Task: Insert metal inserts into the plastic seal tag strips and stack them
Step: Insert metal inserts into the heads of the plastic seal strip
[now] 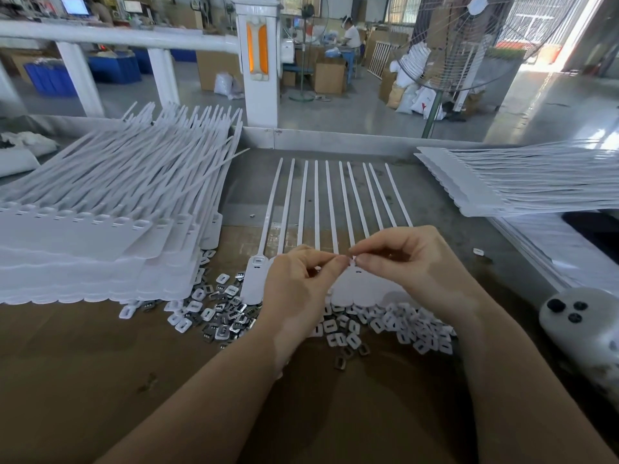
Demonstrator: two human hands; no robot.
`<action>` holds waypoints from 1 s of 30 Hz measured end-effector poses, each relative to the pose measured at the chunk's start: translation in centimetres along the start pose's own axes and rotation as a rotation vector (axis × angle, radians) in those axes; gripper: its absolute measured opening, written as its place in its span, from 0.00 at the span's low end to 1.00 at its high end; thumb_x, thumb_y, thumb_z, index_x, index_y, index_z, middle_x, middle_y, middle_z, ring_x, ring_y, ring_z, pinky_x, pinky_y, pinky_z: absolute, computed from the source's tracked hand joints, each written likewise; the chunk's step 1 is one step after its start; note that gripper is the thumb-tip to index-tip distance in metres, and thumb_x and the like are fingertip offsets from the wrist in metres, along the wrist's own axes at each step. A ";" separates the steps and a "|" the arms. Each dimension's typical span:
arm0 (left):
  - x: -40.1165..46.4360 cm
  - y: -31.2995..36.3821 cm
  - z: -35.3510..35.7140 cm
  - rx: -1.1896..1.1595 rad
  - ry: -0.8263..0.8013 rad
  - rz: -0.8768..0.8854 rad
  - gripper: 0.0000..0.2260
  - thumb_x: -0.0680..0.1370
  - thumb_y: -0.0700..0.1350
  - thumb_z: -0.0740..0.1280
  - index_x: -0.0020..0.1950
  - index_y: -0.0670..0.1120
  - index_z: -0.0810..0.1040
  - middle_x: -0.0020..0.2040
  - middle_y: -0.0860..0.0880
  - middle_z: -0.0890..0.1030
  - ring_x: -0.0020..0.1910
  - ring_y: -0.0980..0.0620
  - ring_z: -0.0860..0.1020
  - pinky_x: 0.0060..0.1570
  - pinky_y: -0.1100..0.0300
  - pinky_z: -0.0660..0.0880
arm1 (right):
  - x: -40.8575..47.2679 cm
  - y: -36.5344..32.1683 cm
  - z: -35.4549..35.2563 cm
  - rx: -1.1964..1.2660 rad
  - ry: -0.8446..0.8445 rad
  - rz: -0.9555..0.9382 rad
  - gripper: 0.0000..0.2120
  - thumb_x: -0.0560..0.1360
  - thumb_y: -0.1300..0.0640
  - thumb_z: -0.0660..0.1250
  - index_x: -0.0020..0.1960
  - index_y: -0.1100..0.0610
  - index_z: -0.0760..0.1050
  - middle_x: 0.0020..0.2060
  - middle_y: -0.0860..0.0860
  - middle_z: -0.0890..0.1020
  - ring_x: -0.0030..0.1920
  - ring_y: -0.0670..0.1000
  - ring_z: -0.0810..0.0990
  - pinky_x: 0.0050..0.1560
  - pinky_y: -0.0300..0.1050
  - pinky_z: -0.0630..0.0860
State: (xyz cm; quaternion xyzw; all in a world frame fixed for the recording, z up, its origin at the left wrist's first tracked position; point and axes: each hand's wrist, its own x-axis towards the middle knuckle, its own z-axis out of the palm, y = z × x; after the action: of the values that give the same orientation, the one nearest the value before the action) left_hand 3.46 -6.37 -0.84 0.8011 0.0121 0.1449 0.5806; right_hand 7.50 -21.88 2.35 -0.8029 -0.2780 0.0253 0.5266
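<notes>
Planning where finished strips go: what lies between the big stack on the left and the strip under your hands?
In the head view, between the left stack and the strip: loose metal inserts and white caps scattered on the cardboard.

- The seal tag strip lying in the middle is white plastic, smooth with a soft matt sheen.
- The stack on the left and the stack on the right look like the same white matt plastic.
- The small inserts are mixed: dull grey metal pieces with a faint shine, and white plastic caps.
- The surface is brown cardboard, matt and slightly scuffed; farther back it is grey, worn and stained.
- The back rail is dull grey metal.
</notes>
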 end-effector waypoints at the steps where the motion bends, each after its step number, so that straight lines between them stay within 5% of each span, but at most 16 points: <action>1: 0.0 0.0 0.0 -0.013 0.001 -0.010 0.07 0.75 0.47 0.68 0.46 0.45 0.84 0.41 0.49 0.79 0.42 0.55 0.76 0.42 0.66 0.71 | 0.0 0.0 0.1 0.022 -0.009 -0.002 0.06 0.70 0.64 0.71 0.46 0.57 0.83 0.39 0.50 0.85 0.42 0.46 0.82 0.45 0.35 0.77; 13: -0.1 0.1 -0.2 -0.067 -0.049 -0.015 0.08 0.75 0.47 0.67 0.49 0.46 0.84 0.42 0.52 0.80 0.43 0.60 0.77 0.40 0.73 0.71 | 0.1 0.5 0.1 -0.016 0.064 0.021 0.03 0.70 0.65 0.71 0.42 0.59 0.81 0.34 0.50 0.83 0.36 0.43 0.81 0.40 0.31 0.75; 16: -0.1 -0.4 -0.2 0.131 -0.049 0.022 0.08 0.76 0.49 0.67 0.52 0.51 0.82 0.46 0.59 0.78 0.47 0.62 0.75 0.46 0.74 0.70 | 0.2 1.3 -1.2 -0.061 0.257 0.079 0.03 0.71 0.64 0.71 0.41 0.57 0.81 0.31 0.46 0.82 0.32 0.39 0.77 0.36 0.28 0.72; 19: -0.2 -1.0 -0.1 0.430 -0.094 0.098 0.11 0.77 0.50 0.65 0.58 0.53 0.79 0.54 0.59 0.77 0.57 0.59 0.69 0.61 0.61 0.66 | 0.4 2.5 -2.1 -0.185 0.402 0.157 0.04 0.73 0.63 0.69 0.41 0.56 0.79 0.33 0.48 0.81 0.33 0.41 0.76 0.36 0.31 0.73; 22: -0.3 -1.2 -0.1 0.542 -0.129 0.130 0.12 0.76 0.51 0.65 0.59 0.54 0.79 0.56 0.59 0.76 0.59 0.57 0.65 0.63 0.55 0.64 | 0.4 3.3 -2.6 -0.339 0.421 0.215 0.05 0.73 0.64 0.68 0.41 0.55 0.78 0.33 0.47 0.80 0.33 0.44 0.76 0.35 0.32 0.70; 30: -0.3 -1.7 -0.2 0.538 -0.121 0.159 0.12 0.76 0.51 0.66 0.59 0.54 0.78 0.55 0.59 0.76 0.58 0.58 0.66 0.64 0.55 0.63 | 0.1 3.6 -2.8 -0.561 0.271 0.390 0.06 0.75 0.61 0.66 0.43 0.53 0.79 0.42 0.50 0.81 0.46 0.50 0.77 0.52 0.49 0.74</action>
State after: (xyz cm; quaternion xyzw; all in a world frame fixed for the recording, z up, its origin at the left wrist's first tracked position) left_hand 3.42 -5.72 -2.44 0.9320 -0.0474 0.1332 0.3337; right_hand 10.02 -25.24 0.49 -0.9501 -0.0435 -0.0587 0.3032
